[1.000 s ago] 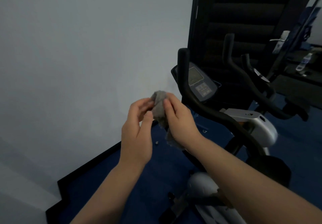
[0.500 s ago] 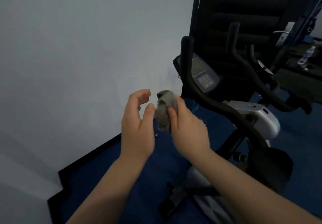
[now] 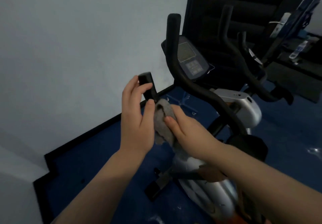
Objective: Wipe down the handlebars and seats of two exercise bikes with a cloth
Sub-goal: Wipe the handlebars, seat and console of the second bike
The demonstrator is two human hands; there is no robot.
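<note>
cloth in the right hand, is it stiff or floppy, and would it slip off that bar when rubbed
Probably floppy: the cloth bunches in folds and droops below the right hand. Likely light, since a few fingers hold it. It looks like matte fabric, so it should drag rather than slip on the handlebar end, which the left hand steadies.

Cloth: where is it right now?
Head view, centre: the grey cloth is gripped by the right hand, wrapped around the near handlebar just below the left hand.
</note>
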